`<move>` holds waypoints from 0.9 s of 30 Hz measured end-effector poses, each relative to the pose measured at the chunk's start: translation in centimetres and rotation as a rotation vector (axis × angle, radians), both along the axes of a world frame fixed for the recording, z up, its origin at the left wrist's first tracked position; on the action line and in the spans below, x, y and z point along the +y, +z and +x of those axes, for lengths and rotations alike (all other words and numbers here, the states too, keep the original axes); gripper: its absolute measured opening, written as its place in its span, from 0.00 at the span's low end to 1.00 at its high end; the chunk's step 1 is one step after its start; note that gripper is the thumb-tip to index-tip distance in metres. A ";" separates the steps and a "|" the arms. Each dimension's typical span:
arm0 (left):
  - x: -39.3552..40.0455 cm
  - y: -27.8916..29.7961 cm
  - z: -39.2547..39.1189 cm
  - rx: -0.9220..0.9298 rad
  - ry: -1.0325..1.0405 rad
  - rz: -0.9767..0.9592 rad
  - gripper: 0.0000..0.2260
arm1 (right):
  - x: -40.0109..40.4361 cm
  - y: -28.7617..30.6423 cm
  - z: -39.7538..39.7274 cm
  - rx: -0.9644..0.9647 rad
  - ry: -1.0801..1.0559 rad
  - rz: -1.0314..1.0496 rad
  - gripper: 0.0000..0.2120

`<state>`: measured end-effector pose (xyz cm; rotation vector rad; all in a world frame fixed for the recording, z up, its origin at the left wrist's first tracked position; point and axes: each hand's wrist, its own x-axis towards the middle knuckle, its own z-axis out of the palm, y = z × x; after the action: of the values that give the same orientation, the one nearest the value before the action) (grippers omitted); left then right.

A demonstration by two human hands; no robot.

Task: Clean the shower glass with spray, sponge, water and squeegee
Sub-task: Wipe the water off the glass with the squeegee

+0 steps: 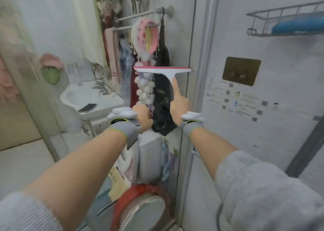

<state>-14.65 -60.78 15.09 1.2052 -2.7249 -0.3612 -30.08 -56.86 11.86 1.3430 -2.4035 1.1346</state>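
Note:
My right hand (180, 106) grips the handle of a white squeegee (163, 71) with a pink blade, index finger stretched up along the handle. The blade lies level against the shower glass (126, 59) at about chest height, its right end near the grey door frame (203, 73). My left hand (142, 117) is at the glass just left of the handle, with fingers curled; nothing shows in its grasp. Both wrists wear grey bands. No spray bottle or sponge is visible.
Through the glass hang towels, a dark cloth and a pink pom-pom ornament (147, 36). A white sink (91, 97) with a phone on it sits left. A wire rack (284, 20) holds a blue item, upper right. A red-rimmed basin (140, 211) stands below.

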 end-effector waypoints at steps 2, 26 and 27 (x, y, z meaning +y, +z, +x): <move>0.2 -3.6 -0.3 -0.036 0.007 0.034 0.11 | -0.3 -3.5 -0.1 -0.038 0.027 0.013 0.40; 0.0 -36.0 3.5 -0.353 0.046 0.228 0.11 | 7.1 -41.8 6.2 -0.453 0.005 0.572 0.36; 0.1 -36.6 3.8 -0.334 0.053 0.267 0.11 | 7.9 -42.0 6.3 -0.429 -0.019 0.542 0.35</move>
<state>-10.83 -60.66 -21.54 1.5266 -2.9877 -0.5814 -23.79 -49.01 -30.16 1.3009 -3.2001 0.8641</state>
